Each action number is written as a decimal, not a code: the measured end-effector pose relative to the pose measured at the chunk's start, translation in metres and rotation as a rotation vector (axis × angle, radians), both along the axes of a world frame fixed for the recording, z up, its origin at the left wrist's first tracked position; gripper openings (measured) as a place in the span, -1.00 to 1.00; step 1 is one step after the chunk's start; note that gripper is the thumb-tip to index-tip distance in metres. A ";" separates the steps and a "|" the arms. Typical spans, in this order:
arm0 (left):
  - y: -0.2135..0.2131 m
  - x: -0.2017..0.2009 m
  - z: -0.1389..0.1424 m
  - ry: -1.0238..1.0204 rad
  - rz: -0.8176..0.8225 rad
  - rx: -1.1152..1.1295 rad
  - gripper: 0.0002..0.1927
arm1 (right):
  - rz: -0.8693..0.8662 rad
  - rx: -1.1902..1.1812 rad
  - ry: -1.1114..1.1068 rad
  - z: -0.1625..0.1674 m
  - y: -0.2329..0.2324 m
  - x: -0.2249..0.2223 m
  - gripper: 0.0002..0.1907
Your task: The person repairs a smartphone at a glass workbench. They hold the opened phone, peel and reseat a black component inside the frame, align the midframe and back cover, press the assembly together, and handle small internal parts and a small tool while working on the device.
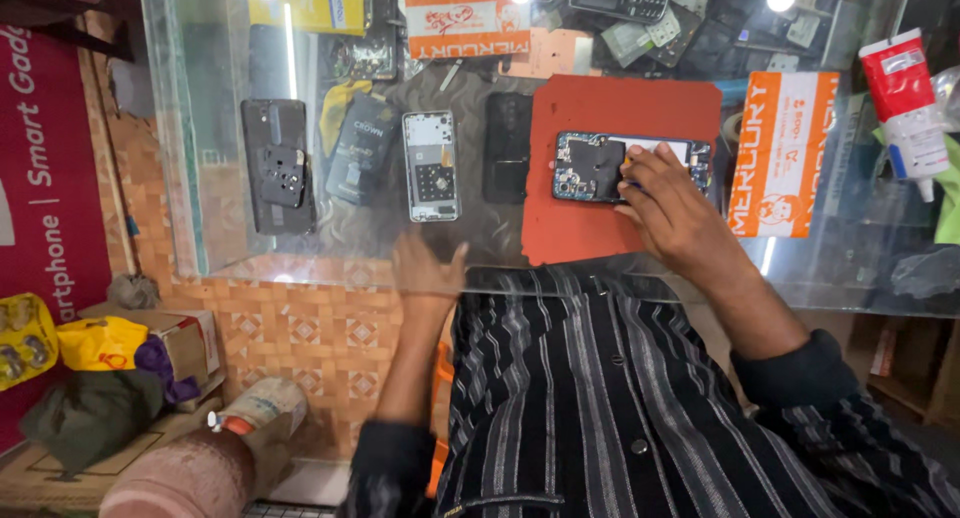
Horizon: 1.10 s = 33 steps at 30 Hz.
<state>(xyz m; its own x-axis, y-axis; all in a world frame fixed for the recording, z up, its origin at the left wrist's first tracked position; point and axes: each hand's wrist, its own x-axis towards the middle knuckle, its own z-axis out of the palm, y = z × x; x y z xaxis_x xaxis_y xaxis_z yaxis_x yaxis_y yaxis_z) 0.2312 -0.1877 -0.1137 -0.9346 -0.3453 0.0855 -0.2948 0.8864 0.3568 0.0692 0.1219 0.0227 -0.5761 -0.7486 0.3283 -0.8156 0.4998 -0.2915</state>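
Right hand (668, 200) sits on the opened phone (630, 166), fingers curled, tips pressed on its right half near the white strip. I can't tell whether it's pinching anything. The phone lies flat, back off, board exposed, on a red mat (590, 223) on the glass worktop (860, 248), at about 1 o'clock from my chest.

Left hand (428, 268) is blurred, fingers spread and loose, holding nothing, hovering at the near edge of the worktop around 11 o'clock, well apart from the mat.

Clutter on the glass to the left of the mat, right to left:
- black back cover (507, 146), just beside the mat's left edge
- bare phone frame (431, 165), silver rim, directly beyond the left hand
- dark battery (362, 150), tilted
- black phone back (277, 166) with a small black part lying on it

Right of the mat: an orange-and-white box (785, 153), touching or just overlapping the mat's right edge, close to the right wrist. Further out at 2 o'clock, a red-and-white tube (908, 108), nozzle pointing toward me.

Under the glass there are assorted old handsets and packets; too jumbled to separate.

Nothing lies between the right hand and the phone. The striped shirt (620, 398) covers the bottom of the view.
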 end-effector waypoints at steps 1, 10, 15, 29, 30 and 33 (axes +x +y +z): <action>0.001 -0.014 -0.001 0.052 0.024 -0.015 -0.01 | -0.007 0.012 -0.001 0.001 0.000 0.003 -0.69; 0.007 -0.062 0.016 -0.075 0.209 0.038 0.07 | -0.039 0.014 0.010 0.006 0.004 0.017 -0.70; 0.013 -0.061 0.012 -0.045 0.256 0.038 0.04 | -0.074 -0.062 -0.047 0.002 0.014 0.030 -0.57; 0.019 -0.061 0.017 -0.168 0.383 0.050 -0.02 | -0.171 -0.259 -0.100 -0.014 0.039 0.047 -0.50; 0.020 -0.062 0.018 -0.185 0.378 0.046 -0.03 | -0.174 -0.256 -0.098 -0.013 0.040 0.047 -0.50; 0.017 -0.065 0.019 -0.215 0.374 0.042 -0.03 | -0.177 -0.258 -0.094 -0.013 0.040 0.047 -0.49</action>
<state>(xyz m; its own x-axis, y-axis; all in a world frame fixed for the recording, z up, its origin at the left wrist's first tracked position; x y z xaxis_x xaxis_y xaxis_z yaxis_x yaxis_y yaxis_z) 0.1664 -0.1710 -0.0948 -0.7395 -0.6627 -0.1183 -0.6645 0.6906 0.2856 0.1161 0.1616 0.0093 -0.7263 -0.5331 0.4339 -0.6865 0.5310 -0.4967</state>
